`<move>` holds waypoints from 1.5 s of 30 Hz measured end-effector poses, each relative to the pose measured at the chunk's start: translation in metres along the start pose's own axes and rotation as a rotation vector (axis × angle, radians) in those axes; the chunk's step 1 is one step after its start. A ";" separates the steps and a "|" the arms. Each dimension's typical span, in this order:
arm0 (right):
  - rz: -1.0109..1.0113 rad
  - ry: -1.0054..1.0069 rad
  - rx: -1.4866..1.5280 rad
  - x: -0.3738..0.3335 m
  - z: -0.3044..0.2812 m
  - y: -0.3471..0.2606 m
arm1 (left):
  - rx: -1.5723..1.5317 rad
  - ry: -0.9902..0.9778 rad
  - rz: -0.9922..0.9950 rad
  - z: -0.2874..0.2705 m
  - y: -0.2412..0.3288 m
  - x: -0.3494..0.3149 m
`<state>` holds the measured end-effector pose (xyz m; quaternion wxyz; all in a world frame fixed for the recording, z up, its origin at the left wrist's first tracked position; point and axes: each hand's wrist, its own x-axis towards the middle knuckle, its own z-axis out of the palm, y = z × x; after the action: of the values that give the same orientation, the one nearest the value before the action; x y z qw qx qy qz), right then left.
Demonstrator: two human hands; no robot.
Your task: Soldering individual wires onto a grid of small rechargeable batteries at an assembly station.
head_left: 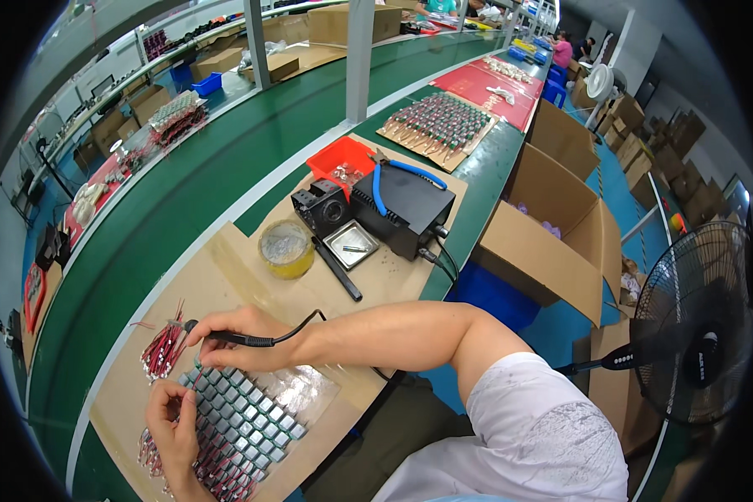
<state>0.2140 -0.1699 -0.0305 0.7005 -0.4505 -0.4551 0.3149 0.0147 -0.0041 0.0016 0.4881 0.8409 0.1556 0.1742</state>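
Note:
My right hand (241, 325) is closed round the black handle of a soldering iron (251, 340), its cord curving back over my wrist. Close below it, my left hand (172, 427) pinches a thin red wire (197, 378) at the far corner of a block of small silver-and-green modules (247, 418). These lie in tight rows on a cardboard sheet (326, 443), with red and white leads bunched at their left side. Beyond my fingers lies a bundle of red wires with white ends (163, 351). The iron's tip is too small to make out.
Ahead stand a black soldering station (403, 205) with blue-handled cutters (380, 188) on it, a red parts tray (336, 159), a tape roll (285, 248) and a small metal tray (351, 244). An open carton (552, 234) and a black fan (699, 326) are at right.

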 end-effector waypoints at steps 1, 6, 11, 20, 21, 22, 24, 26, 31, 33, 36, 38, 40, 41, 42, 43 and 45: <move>0.033 0.003 0.014 -0.001 0.001 0.000 | 0.000 -0.001 -0.001 0.000 0.000 0.000; -0.040 0.032 0.005 -0.001 0.003 0.004 | 0.011 0.015 0.027 0.002 -0.001 0.001; -0.016 0.062 0.034 0.000 0.002 0.002 | -0.002 0.028 0.037 0.003 -0.005 0.002; -0.023 0.064 0.025 0.000 0.002 0.002 | -0.004 0.030 0.043 0.003 -0.002 0.002; -0.061 0.069 -0.016 0.000 0.001 0.003 | -0.010 0.038 0.045 0.003 -0.001 0.002; -0.101 0.073 -0.057 0.001 0.001 0.002 | -0.009 0.039 0.042 0.003 0.000 0.003; -0.083 0.071 -0.056 0.000 0.002 0.002 | -0.002 0.040 0.037 0.003 0.002 0.003; -0.056 0.063 -0.021 0.001 0.001 0.004 | 0.003 0.042 0.038 0.003 0.001 0.003; -0.107 0.071 -0.085 0.002 0.000 0.004 | -0.009 0.029 0.039 0.003 0.000 0.003; -0.153 0.068 -0.127 0.000 0.000 0.003 | -0.008 0.050 0.048 0.004 0.003 0.003; -0.112 0.039 -0.138 0.001 -0.001 -0.001 | 0.156 0.012 0.122 0.000 0.001 0.004; -0.144 0.018 -0.149 -0.001 0.001 -0.001 | 0.191 0.015 0.187 0.003 0.006 0.004; -0.168 -0.013 -0.188 -0.003 0.002 -0.004 | 0.227 0.019 0.249 0.007 0.012 0.003; -0.194 -0.042 -0.229 -0.005 0.004 -0.006 | 0.193 -0.012 0.244 0.008 0.015 0.003; -0.248 -0.054 -0.256 -0.007 0.006 -0.006 | 0.158 -0.043 0.240 0.009 0.018 0.002; -0.256 -0.068 -0.257 -0.009 0.007 -0.005 | 0.129 -0.063 0.196 0.010 0.024 0.002; -0.327 -0.081 -0.289 -0.011 0.014 -0.002 | 0.178 -0.083 0.222 0.007 0.020 0.002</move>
<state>0.1966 -0.1751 -0.0305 0.6516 -0.4533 -0.5904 0.1464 0.0218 -0.0184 0.0163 0.3951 0.8995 0.0563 0.1778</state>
